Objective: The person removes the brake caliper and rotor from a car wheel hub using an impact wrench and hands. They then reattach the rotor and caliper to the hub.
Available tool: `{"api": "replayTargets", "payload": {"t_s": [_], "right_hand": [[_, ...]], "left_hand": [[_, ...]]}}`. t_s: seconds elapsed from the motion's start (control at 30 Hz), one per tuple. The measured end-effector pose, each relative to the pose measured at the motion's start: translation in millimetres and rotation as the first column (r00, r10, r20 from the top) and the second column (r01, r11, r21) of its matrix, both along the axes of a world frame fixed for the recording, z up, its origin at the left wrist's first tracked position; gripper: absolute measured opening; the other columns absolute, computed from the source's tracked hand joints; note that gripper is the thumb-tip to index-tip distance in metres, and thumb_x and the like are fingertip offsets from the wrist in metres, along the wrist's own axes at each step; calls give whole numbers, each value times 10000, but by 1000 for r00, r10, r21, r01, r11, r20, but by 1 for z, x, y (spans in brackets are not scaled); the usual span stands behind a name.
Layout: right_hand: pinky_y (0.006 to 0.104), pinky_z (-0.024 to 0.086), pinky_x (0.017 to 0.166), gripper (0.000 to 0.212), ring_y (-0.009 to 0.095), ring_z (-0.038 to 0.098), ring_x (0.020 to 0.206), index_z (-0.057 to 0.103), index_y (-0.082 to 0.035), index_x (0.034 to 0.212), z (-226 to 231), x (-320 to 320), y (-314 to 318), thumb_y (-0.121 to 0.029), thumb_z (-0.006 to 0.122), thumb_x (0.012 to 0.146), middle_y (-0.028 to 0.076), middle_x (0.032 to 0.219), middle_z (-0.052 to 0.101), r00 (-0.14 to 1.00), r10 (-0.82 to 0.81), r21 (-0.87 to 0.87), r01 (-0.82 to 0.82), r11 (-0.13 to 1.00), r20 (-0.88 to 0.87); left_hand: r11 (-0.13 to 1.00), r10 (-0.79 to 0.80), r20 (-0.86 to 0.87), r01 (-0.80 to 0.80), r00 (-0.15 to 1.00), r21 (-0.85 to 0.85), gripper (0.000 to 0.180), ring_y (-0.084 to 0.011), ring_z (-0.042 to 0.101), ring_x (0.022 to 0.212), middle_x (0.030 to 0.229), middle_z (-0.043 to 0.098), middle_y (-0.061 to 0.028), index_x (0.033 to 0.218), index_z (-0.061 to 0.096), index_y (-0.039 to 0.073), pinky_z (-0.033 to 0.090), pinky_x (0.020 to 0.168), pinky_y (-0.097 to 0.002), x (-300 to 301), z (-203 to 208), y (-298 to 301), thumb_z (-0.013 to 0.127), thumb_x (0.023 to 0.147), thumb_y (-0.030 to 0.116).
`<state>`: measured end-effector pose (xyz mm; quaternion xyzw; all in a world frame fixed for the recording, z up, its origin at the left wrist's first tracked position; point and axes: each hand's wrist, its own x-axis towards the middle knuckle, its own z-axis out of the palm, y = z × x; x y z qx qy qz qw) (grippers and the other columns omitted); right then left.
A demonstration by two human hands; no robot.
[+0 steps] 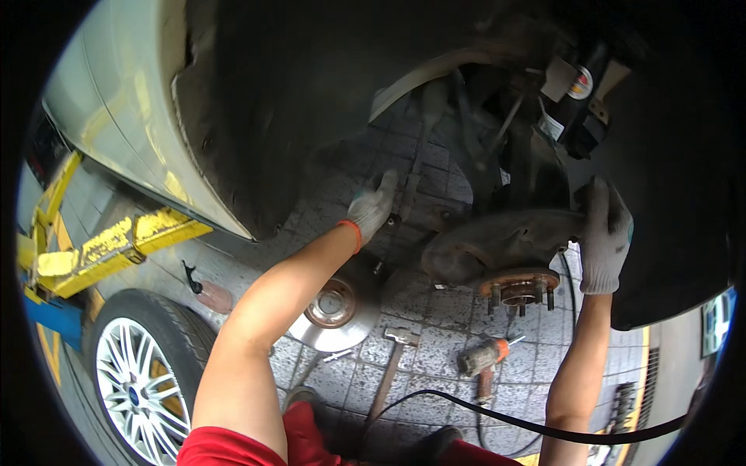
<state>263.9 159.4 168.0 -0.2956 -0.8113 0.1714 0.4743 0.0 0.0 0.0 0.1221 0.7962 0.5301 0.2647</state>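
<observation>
Fingers (388, 183) of the gloved left hand (371, 206) point up and away beside dark metal suspension parts; one looks straight, the others are blurred, so whether they grasp anything cannot be told. The gloved right hand (606, 241) is raised at the right edge of a dark round shield; its fingers point upward, and how firmly they close on the edge is hidden.

From the left: a yellow lift arm (101, 252) with flaking paint reaches beneath a car's pale body panel (116, 116). Below it, a wheel (134, 396) with silver spokes and a black tyre stands on its tread. Just beyond lies a reddish bottle (212, 297) with a black top. A brake disc (334, 338), shiny with a rusty centre, lies on the grey tiled floor (431, 365), partly behind the left forearm. Next comes a hammer (402, 336), its handle toward the person, then a power tool (482, 357) with an orange collar. Above that tool, between the hands but nearer the right, are the shield (489, 241) and, under it, a rusty hub (519, 278) with bare studs. A black hose (544, 427) curves across the foreground.
</observation>
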Motion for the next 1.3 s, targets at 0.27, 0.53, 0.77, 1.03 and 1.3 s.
{"api": "replayTargets", "payload": {"t_s": [0.27,0.53,0.77,1.03,1.3], "right_hand": [[330,549,782,307,236,688,910,622,-47,1275,-8,14,27,-168,566,998,168,1060,686,994,52,122,-63,991,91],[298,514,798,407,188,670,925,680,12,1167,-10,7,13,-343,597,987,143,1001,708,999,33,314,-37,949,21],[282,502,790,406,182,658,877,663,55,1145,-1,7,8,-313,616,980,150,995,716,998,50,-64,-52,997,-31],[265,490,716,298,118,608,784,677,59,1016,5,-1,-20,-222,580,1000,91,869,699,988,130,-89,-137,987,-86],[284,491,687,364,131,593,735,659,-1,1018,13,16,-9,-338,522,1033,59,835,662,770,183,-381,-488,785,-611]], "left_hand": [[959,-283,43,282,958,13,939,-347,489,1326,1380,555,-245,1365,543,-32,349,1108,-361,-19,-31,-35,439,881,766],[966,-251,107,242,962,92,901,-305,505,1299,1371,563,-220,1366,553,-22,344,1106,-362,-9,-28,-48,473,890,739],[969,-246,73,247,966,-6,907,-330,471,1345,1415,525,-242,1396,514,-31,327,1125,-350,2,-26,-40,469,896,725],[1000,1,-260,5,966,22,789,-421,411,1369,1423,466,-310,1412,431,-40,347,1121,-426,23,-37,-21,482,958,603],[847,-117,-517,357,848,394,711,-351,471,1286,1410,473,-247,1406,463,-8,363,1095,-394,21,17,0,504,979,559]]}}
